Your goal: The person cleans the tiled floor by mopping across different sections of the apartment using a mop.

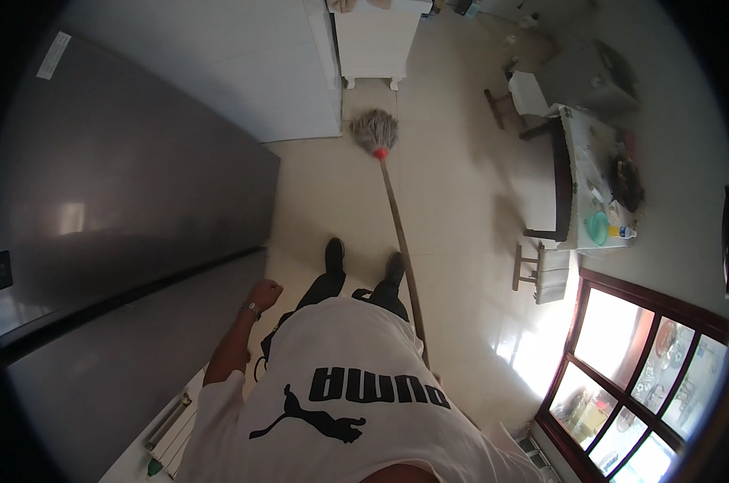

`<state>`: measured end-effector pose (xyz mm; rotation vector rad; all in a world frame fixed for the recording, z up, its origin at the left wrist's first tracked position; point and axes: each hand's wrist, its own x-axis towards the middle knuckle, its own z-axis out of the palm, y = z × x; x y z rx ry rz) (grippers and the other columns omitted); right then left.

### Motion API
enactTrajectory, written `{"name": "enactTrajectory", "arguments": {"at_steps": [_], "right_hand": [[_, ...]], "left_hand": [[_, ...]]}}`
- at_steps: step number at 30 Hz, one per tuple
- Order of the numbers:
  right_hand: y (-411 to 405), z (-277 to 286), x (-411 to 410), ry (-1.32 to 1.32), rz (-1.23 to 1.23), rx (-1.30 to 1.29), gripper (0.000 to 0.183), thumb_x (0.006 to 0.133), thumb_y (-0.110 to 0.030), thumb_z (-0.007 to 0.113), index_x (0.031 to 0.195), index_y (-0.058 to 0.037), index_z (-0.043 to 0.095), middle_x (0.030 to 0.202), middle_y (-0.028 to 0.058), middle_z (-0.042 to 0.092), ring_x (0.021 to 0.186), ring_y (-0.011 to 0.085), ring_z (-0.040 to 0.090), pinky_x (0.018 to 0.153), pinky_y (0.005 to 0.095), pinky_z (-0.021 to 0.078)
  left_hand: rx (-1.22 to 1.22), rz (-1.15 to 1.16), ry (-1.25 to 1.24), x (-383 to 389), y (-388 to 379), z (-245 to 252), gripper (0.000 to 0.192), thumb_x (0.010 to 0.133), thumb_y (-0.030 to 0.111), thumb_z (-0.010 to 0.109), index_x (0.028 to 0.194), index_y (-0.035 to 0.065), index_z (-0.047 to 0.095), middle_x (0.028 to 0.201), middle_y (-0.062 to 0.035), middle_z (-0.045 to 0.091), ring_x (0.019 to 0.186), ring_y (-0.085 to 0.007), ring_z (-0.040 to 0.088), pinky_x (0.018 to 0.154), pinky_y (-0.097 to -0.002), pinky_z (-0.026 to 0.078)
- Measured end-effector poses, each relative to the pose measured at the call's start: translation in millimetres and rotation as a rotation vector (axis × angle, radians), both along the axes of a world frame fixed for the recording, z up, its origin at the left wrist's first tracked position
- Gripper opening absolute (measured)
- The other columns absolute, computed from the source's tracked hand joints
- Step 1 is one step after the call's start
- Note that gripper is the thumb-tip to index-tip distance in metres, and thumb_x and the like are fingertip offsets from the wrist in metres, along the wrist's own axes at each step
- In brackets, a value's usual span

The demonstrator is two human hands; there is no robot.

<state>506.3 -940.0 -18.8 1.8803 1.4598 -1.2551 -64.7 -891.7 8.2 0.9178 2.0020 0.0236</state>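
A string mop [375, 130] with grey strands and a red socket lies on the tiled floor ahead of my feet. Its long wooden handle [398, 226] runs back past my right shoe to my right side. Only a small bit of my right hand [437, 379] shows at the handle's near end, beside my white shirt; its fingers are hidden. On the left, my left hand [268, 294], with a watch on the wrist, hangs beside the dark refrigerator [159, 163] with its fingers curled in and nothing seen in it.
A white cabinet [373, 42] stands beyond the mop head. To the right are a table with a patterned cloth [582, 163], a stool with a pale cover [553, 275], another covered stool [527, 93] and a red-framed glazed door or window [624, 395]. A radiator [174, 431] is at lower left.
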Motion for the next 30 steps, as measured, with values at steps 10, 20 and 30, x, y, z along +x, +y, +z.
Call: {"name": "enactTrajectory", "arguments": {"at_steps": [10,20,30], "right_hand": [[-68.7,62.5,38.6,-0.165,-0.182,-0.18,0.027,0.076,-0.024,0.063,0.072,0.0023,0.06,0.064,0.0153,0.06,0.063,0.0305,0.061,0.053,0.041,0.0457],[149.4,-23.3,-75.4,0.427,-0.831,-0.373,0.024,0.079,-0.02,0.062,0.062,-0.0045,0.055,0.047,0.0049,0.046,0.034,0.0178,0.041,0.032,0.033,0.0328],[354.2,-79.0,-282.8,0.606,-0.024,0.259,0.016,0.079,-0.007,0.061,0.079,0.0065,0.051,0.055,0.0068,0.047,0.043,0.0186,0.049,0.038,0.0325,0.0408]], "left_hand": [[-0.048,-0.008,-0.05,25.8,14.8,5.1,0.034,0.078,0.029,0.056,0.075,-0.0036,0.065,0.07,-0.0192,0.063,0.065,-0.0321,0.06,0.065,-0.0434,0.047],[-0.07,0.284,-0.088,4.3,-25.5,17.2,0.04,0.079,0.025,0.056,0.05,-0.0015,0.047,0.043,-0.009,0.044,0.037,-0.0175,0.042,0.044,-0.0381,0.038],[-0.068,0.217,-0.024,2.3,-39.5,21.5,0.039,0.08,0.027,0.055,0.053,-0.0009,0.05,0.045,-0.0094,0.045,0.04,-0.0173,0.039,0.046,-0.038,0.035]]}}
